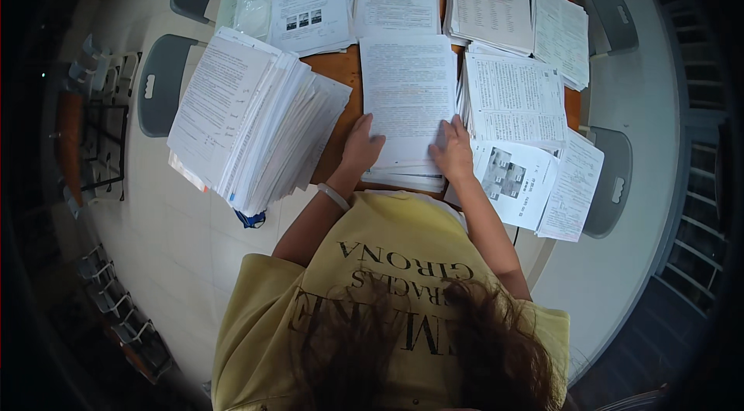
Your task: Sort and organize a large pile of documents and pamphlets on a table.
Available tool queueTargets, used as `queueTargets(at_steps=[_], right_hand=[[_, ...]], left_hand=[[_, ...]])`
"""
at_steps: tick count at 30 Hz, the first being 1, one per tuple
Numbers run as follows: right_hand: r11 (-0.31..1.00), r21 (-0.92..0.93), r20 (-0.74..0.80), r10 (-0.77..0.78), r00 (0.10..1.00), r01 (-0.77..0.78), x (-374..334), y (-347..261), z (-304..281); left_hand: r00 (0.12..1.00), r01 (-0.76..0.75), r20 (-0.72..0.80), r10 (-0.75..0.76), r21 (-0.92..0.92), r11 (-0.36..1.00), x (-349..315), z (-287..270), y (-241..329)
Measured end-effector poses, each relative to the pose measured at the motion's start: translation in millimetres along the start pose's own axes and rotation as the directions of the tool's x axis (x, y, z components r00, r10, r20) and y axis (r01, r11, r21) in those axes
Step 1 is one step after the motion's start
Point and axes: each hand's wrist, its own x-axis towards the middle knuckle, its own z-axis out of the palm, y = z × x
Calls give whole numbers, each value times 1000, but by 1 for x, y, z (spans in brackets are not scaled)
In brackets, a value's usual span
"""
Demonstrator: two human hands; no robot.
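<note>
A stack of printed paper sheets (408, 85) lies in front of me at the middle of the table's near side. My left hand (363, 146) is at the stack's lower left edge, its thumb pointing in over the top sheet and its fingers along the side. At the lower right edge, my right hand (455, 149) grips in the same way, thumb on the paper. The hands hold the stack between them. More loose sheets (403, 178) stick out beneath its near end, close to my shirt. The undersides of the fingers are hidden.
To the left, a tall leaning pile of papers (256, 124) overhangs the table edge. Several more paper piles crowd the wooden table (332, 64), including a thick one (490, 4) at far right and sheets with pictures (511, 178) at near right. Grey chairs (164, 85) line both sides.
</note>
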Motion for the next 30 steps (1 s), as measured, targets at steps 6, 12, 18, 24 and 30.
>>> queueTargets(at_steps=[6, 12, 18, 24, 30], right_hand=[[989, 135, -33, -62, 997, 66, 7, 0, -5], [961, 276, -131, 58, 990, -20, 11, 9, -1], [903, 422, -206, 187, 960, -85, 8, 2, 0], [890, 457, -331, 163, 929, 7, 10, 1, 1], [737, 664, -200, 335, 921, -124, 12, 18, 13]], left_hand=[[1000, -2, -20, 1, -40, 999, -6, 2, 4], [998, -37, -52, 35, -42, 998, -4, 3, -1], [999, -22, -33, 20, -76, 997, -6, -5, 5], [998, -22, -58, 24, 41, 999, -8, -4, -4], [975, -189, -63, 211, 258, 947, -18, -5, 15]])
